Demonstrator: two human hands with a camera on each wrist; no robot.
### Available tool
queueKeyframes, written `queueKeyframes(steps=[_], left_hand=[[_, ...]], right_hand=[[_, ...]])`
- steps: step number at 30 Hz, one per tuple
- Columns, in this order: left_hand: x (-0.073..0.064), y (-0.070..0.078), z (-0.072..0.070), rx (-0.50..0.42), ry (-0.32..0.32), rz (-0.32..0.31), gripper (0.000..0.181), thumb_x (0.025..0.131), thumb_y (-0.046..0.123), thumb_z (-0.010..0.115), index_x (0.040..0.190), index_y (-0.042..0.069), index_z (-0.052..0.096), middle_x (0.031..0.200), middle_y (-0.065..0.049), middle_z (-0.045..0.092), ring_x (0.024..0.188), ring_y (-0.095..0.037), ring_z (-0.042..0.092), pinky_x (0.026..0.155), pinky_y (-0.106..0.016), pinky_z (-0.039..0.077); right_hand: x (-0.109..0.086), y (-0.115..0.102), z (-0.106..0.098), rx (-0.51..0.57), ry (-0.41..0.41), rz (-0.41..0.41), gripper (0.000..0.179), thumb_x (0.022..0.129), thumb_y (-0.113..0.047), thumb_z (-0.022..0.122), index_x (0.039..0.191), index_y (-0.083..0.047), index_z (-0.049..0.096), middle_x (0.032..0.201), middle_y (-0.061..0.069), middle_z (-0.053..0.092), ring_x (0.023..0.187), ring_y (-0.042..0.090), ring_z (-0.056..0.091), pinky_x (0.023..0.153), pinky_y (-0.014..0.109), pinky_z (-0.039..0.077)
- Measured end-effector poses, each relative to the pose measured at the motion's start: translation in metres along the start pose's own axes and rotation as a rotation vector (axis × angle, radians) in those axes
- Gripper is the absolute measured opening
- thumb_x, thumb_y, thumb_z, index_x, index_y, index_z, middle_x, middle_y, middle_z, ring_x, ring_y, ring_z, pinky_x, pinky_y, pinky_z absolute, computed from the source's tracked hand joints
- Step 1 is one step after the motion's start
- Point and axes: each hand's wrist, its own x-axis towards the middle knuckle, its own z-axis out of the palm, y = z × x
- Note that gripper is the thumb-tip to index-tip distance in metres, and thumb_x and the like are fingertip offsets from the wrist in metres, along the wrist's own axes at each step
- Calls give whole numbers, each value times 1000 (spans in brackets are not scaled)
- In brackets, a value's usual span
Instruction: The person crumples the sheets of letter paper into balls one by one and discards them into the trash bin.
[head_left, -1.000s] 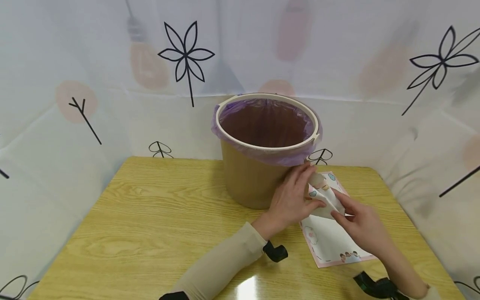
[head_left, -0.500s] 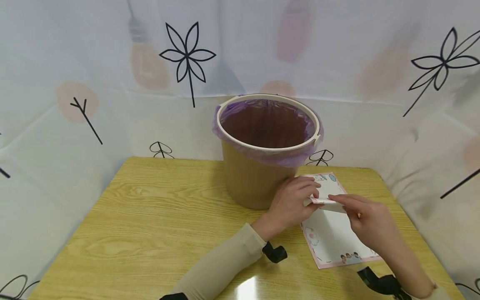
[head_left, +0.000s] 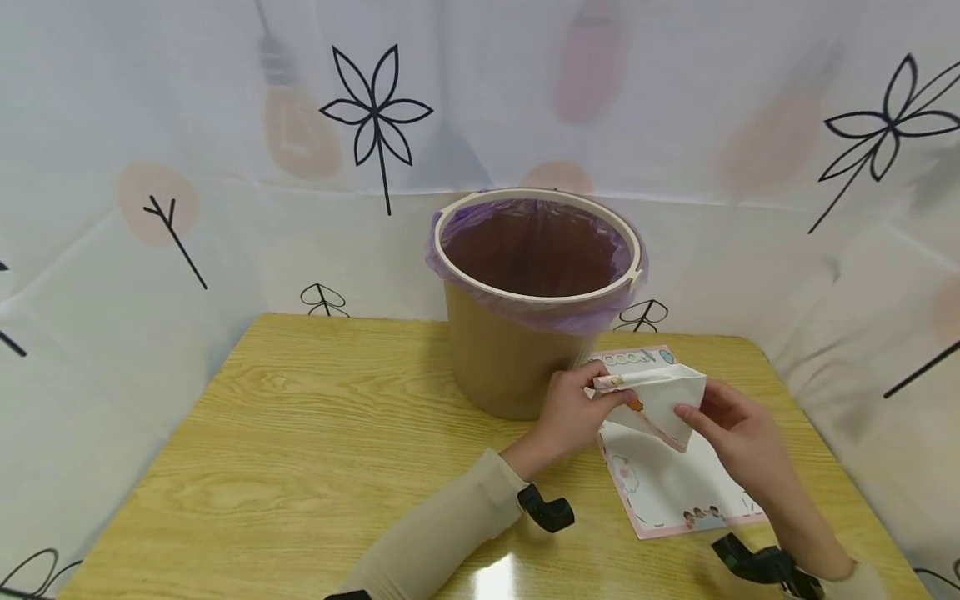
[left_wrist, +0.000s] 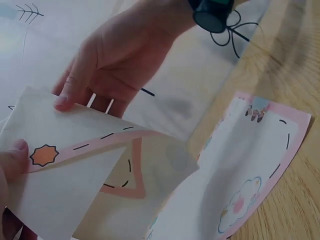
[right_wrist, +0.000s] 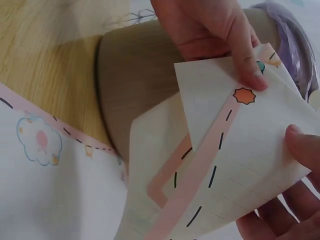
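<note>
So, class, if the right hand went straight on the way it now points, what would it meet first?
The folded paper, which the right hand pinches, comes first. Beyond that, the left hand or the bin looks likeliest, though depth is unclear.

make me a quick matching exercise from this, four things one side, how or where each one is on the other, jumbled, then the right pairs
Things:
1. bin
2. folded paper
3. liner
4. printed sheet

Places, colours or states:
a. held by the left hand and the right hand
b. white with a pink border, lying on the table
c. tan, standing upright
d. purple and wrinkled

Right pairs: 1-c, 2-a, 3-d, 4-b
</note>
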Motion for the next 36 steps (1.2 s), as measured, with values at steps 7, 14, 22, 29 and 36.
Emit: queueKeyframes(steps=[7,14,22,29,36], left_hand=[[-2,-3,0,30,-3,-34,19,81,23,85,85,15,68,78,12,64,61,1,46,49,-15,37],[-3,-5,-4,289,-71,48,24,83,32,83,102,19,76,90,15,72,71,7,53,60,-8,41],[-3,-3,-11,427,-106,243,35,90,29,76,124,24,72,105,11,74,69,7,53,64,-5,39],[-2,-1,-16,385,-149,232,26,91,20,75,116,25,76,120,12,69,110,9,58,76,-3,41],[-1,-2,-16,311,-294,129,32,92,40,71,119,24,75,133,8,62,93,11,59,75,-4,42]], right_hand=[[2,11,5,-25,35,-45,32,91,5,67,123,9,63,104,-23,65,87,-3,64,72,11,50],[10,13,4,-82,134,-151,25,81,20,69,103,9,71,95,-31,63,71,-7,57,59,9,44],[18,15,1,-39,69,-290,40,78,30,61,106,4,75,110,-21,68,89,-6,62,65,9,45],[19,15,-2,22,-17,-282,42,88,28,45,104,3,76,121,1,70,119,2,58,76,12,42],[21,12,2,-30,68,-258,44,86,26,45,90,-1,80,115,-9,71,112,-5,59,51,18,34]])
